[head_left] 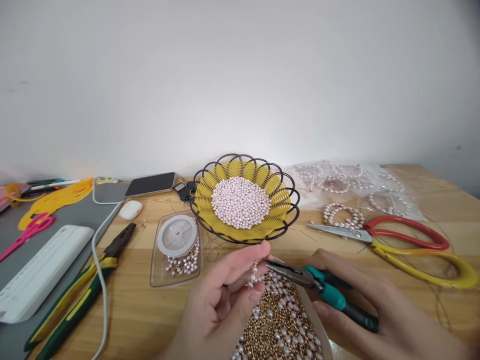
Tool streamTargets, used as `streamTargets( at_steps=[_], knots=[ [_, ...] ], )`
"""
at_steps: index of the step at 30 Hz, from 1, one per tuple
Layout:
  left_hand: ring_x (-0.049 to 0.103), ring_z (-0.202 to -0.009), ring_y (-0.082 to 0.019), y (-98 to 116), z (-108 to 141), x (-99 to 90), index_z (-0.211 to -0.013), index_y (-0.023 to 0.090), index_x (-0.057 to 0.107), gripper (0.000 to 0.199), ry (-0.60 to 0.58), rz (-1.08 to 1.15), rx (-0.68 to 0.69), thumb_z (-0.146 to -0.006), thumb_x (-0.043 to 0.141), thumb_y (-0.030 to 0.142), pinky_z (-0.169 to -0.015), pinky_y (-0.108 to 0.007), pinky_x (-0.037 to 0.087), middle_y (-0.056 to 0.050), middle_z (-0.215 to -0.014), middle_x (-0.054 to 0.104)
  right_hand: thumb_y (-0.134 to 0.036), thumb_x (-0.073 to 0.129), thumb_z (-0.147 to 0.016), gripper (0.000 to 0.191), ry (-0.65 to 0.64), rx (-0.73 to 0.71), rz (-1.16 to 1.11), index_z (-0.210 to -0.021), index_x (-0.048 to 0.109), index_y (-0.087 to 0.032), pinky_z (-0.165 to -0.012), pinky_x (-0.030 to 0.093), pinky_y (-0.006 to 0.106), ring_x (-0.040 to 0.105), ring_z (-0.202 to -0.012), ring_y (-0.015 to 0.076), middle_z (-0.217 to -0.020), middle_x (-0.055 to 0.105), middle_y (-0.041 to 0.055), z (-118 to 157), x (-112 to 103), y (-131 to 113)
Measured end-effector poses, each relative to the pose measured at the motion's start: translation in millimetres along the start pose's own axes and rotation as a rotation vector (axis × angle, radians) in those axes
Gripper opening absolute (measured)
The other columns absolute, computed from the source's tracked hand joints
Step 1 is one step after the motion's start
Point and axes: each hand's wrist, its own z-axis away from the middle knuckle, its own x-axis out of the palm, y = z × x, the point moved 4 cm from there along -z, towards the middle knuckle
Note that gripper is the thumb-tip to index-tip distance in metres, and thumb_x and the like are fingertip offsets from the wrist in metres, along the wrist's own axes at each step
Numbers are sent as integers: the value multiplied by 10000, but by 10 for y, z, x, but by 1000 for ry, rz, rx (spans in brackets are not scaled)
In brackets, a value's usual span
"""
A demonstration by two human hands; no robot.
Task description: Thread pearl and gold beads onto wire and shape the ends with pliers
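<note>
Between the thumb and fingers of my left hand is a short strand of pearl beads. My right hand is wrapped round a pair of teal-handled pliers. The pliers' jaws point left, with their tips close to the strand by my left fingertips; whether they grip a wire there is too small to tell. Below both hands lies a pale tray heaped with gold beads and pearl beads, partly hidden by my left hand.
A yellow woven basket of small pearls stands behind my hands. To its right are red-and-yellow scissors, a pearl bracelet and bagged bracelets. At left are a clear box with a spool, green-yellow pliers, a cable and a phone.
</note>
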Motion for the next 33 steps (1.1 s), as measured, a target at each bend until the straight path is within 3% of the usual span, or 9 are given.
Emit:
streamTargets(
  at_steps=[5,10,16,26,33],
  knots=[
    [683,-1249,-197,9,6,4,-1263,345,743,330,-16,0,-1,-959,714,221,-1020,-195,566,-18,-1400,691,-480,560,-977,342,26,5,15,-1288,515,-344,-688,685,267,804,-822,256,-1010,792,38,9,-23,-1],
    [655,-1289,-190,15,11,12,-1278,341,734,337,-31,-5,-7,-963,709,222,-1036,-172,543,-19,-1413,681,-390,561,-978,223,-49,28,-60,-1197,548,-351,-636,667,235,786,-793,233,-933,782,7,-6,-21,-14],
    [640,-1308,-189,46,27,42,-1274,335,734,318,-30,-9,-6,-975,692,233,-1058,-180,532,-19,-1412,680,-403,562,-969,129,-77,74,-95,-1066,612,-336,-591,656,254,777,-778,244,-892,780,10,22,-10,-2],
    [677,-1257,-168,87,41,89,-1246,328,748,289,-14,-55,20,-982,683,232,-1028,-145,540,-14,-1346,727,-497,543,-980,248,-76,143,-83,-1078,678,-313,-623,671,292,784,-848,270,-981,798,39,76,11,20],
    [667,-1274,-200,89,60,97,-1240,306,753,289,14,-61,10,-975,687,212,-1030,-189,559,-36,-1351,722,-537,651,-915,388,-34,175,-58,-1223,667,-302,-715,687,317,780,-904,290,-1080,796,51,194,24,80]
  ],
)
